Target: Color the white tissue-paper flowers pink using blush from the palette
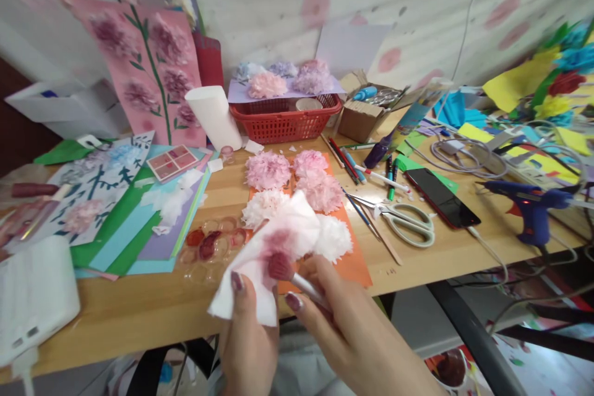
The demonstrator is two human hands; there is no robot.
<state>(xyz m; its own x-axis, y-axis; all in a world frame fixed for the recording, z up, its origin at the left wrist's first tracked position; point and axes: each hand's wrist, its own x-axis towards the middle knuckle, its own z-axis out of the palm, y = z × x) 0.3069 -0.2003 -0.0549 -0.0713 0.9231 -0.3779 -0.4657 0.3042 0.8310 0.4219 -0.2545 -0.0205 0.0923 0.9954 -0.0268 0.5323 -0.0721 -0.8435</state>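
A white tissue (pixel 241 281) with a dark pink stain is held up by my left hand (pixel 250 340), thumb in front and the other fingers hidden behind. My right hand (pixel 338 315) pinches the white handle of a makeup brush (pixel 281 266), whose pink bristles press on the stain. Just beyond lies an orange sheet (pixel 352 266) bearing several paper flowers, among them a pink flower (pixel 268 170) and a white flower (pixel 331 238). Left of the tissue sits a clear paint palette (pixel 213 246) with red and dark pink in its wells.
Scissors (pixel 408 223), a phone (pixel 443 198) and a blue glue gun (pixel 533 204) lie to the right. A red basket (pixel 288 120) stands at the back beside a paper roll (pixel 213 117). Coloured papers (pixel 125 235) and a white power bank (pixel 37 297) occupy the left.
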